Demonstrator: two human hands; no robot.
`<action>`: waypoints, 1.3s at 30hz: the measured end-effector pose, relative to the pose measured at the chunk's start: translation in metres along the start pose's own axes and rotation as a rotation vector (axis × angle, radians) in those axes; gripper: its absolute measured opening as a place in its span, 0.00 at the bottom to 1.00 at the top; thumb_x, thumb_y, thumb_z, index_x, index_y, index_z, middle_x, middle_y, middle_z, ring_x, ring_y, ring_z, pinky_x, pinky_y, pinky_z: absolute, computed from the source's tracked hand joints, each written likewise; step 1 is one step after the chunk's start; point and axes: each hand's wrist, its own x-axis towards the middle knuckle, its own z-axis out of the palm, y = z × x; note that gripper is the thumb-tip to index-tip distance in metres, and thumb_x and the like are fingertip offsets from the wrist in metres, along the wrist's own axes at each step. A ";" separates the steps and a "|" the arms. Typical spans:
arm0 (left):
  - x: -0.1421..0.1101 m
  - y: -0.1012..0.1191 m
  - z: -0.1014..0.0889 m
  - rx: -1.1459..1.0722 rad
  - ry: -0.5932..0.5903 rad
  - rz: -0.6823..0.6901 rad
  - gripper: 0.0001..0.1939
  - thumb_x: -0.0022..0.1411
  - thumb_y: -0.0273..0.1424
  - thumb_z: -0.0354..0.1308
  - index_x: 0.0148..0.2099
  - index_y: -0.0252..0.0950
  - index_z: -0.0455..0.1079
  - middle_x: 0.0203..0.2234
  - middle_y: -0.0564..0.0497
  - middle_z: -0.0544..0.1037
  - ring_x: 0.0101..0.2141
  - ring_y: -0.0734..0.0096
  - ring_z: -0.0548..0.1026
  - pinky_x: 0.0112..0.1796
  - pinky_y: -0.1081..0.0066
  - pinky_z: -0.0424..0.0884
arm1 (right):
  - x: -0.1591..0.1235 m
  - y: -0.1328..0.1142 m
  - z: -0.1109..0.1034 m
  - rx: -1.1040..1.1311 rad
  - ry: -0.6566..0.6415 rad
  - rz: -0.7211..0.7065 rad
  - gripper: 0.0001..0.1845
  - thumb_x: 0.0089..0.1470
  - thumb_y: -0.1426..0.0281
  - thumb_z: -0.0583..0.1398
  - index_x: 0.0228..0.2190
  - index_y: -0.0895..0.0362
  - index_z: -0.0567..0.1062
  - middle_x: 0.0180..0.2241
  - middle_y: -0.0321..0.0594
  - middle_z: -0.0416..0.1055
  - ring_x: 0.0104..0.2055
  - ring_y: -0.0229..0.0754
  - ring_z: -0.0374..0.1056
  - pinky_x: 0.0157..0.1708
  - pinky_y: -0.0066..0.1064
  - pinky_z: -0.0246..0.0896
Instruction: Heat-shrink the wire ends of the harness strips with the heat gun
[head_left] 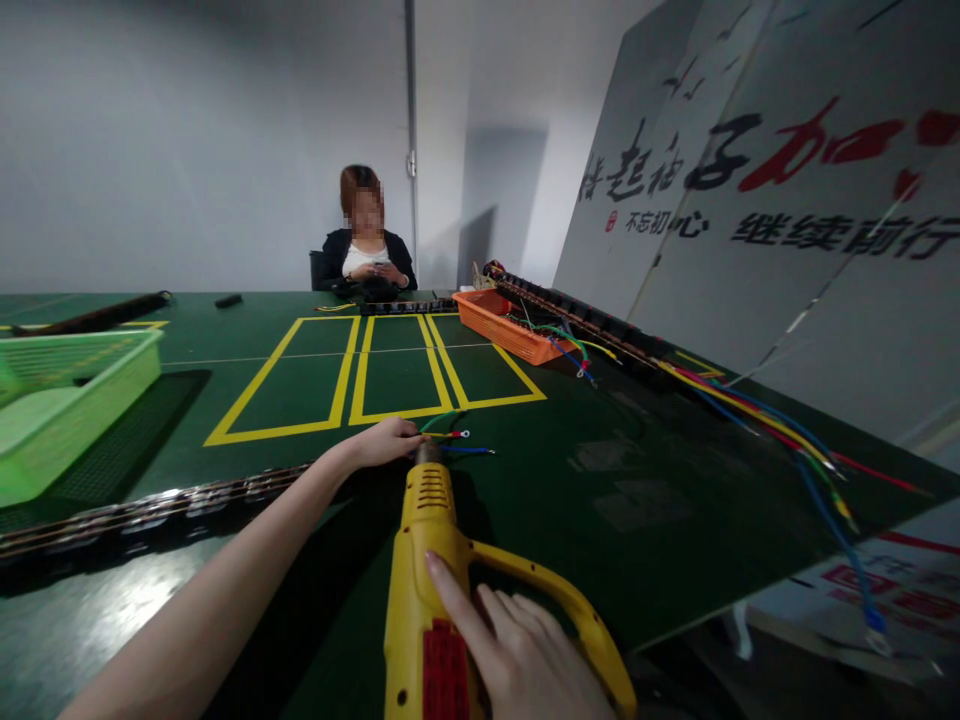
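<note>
My right hand [525, 645] is wrapped round a yellow heat gun [424, 545], its index finger stretched along the body above a red panel. The gun's metal nozzle [429, 452] points away from me, right beside my left hand [386, 442]. That hand is closed on a bunch of thin wires, whose ends stick out to the right: a green one, a red one [448, 435] with a ring terminal, and a blue one [469, 450]. Under my left forearm a long dark strip with metal links [172, 510] lies across the table. The fingertips of the left hand are partly hidden.
An orange basket [517, 335] holds wires at the back right, beside a long dark strip [585, 320] with coloured cables [780, 425] trailing over the right edge. At left stands a green basket [82, 410]. A person [367, 245] sits across the green table [540, 480].
</note>
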 end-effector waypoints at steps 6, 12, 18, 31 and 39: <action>-0.003 0.006 -0.001 0.010 0.016 -0.016 0.23 0.56 0.50 0.47 0.24 0.35 0.63 0.19 0.54 0.63 0.23 0.73 0.61 0.26 0.72 0.56 | -0.003 -0.002 -0.003 0.053 0.002 -0.012 0.52 0.45 0.76 0.60 0.64 0.49 0.36 0.48 0.47 0.69 0.46 0.49 0.68 0.46 0.39 0.64; -0.009 0.008 -0.002 -0.078 -0.021 -0.039 0.26 0.55 0.54 0.48 0.27 0.34 0.64 0.19 0.56 0.62 0.22 0.75 0.59 0.23 0.73 0.54 | -0.017 0.014 -0.008 0.267 -0.042 0.146 0.49 0.46 0.63 0.62 0.63 0.42 0.42 0.54 0.44 0.63 0.54 0.53 0.62 0.51 0.46 0.58; -0.010 0.009 -0.004 -0.071 -0.025 -0.057 0.26 0.55 0.54 0.49 0.28 0.34 0.64 0.19 0.56 0.62 0.22 0.75 0.60 0.23 0.74 0.54 | -0.025 0.032 -0.016 0.425 -0.060 0.232 0.62 0.34 0.48 0.66 0.63 0.41 0.39 0.55 0.41 0.61 0.55 0.54 0.59 0.52 0.47 0.54; -0.010 0.009 -0.005 -0.055 -0.046 -0.098 0.26 0.56 0.55 0.48 0.29 0.35 0.65 0.21 0.55 0.64 0.22 0.73 0.62 0.24 0.73 0.55 | -0.051 0.065 -0.020 0.365 -0.038 0.443 0.71 0.30 0.49 0.69 0.64 0.49 0.32 0.48 0.43 0.67 0.48 0.53 0.63 0.47 0.42 0.56; -0.010 0.010 -0.006 -0.031 -0.036 -0.079 0.26 0.56 0.55 0.47 0.29 0.35 0.65 0.21 0.54 0.64 0.23 0.72 0.62 0.25 0.72 0.55 | -0.055 0.069 -0.019 0.367 -0.015 0.464 0.68 0.32 0.50 0.68 0.64 0.48 0.35 0.49 0.42 0.66 0.48 0.52 0.64 0.47 0.42 0.57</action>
